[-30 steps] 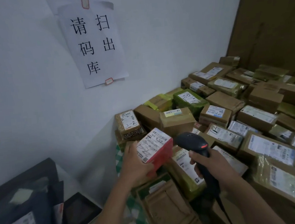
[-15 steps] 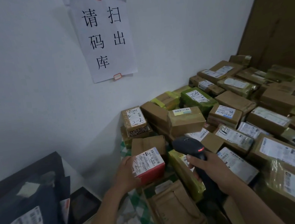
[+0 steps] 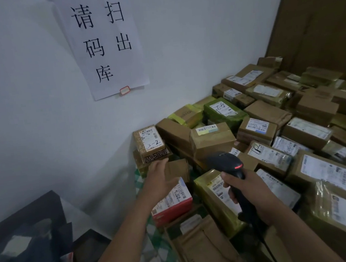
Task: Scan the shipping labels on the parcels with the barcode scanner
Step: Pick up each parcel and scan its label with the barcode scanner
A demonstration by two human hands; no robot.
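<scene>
Two hands: right hand (image 3: 244, 191) grips black plastic barcode scanner (image 3: 223, 162); left hand (image 3: 160, 181), fingers loose, hovers at small brown cardboard parcel (image 3: 178, 168), likely light, rigid, graspable by its sides.

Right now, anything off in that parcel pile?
Nothing spilled. The parcels lie heaped at mixed angles. The red box sits tilted by the left hand. The wall sign hangs crooked, its lower corner seemingly lifting.

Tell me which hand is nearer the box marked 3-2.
Left. The left hand is just below the box marked 3-2; the right hand, gripping the scanner, sits farther off to its right.
</scene>
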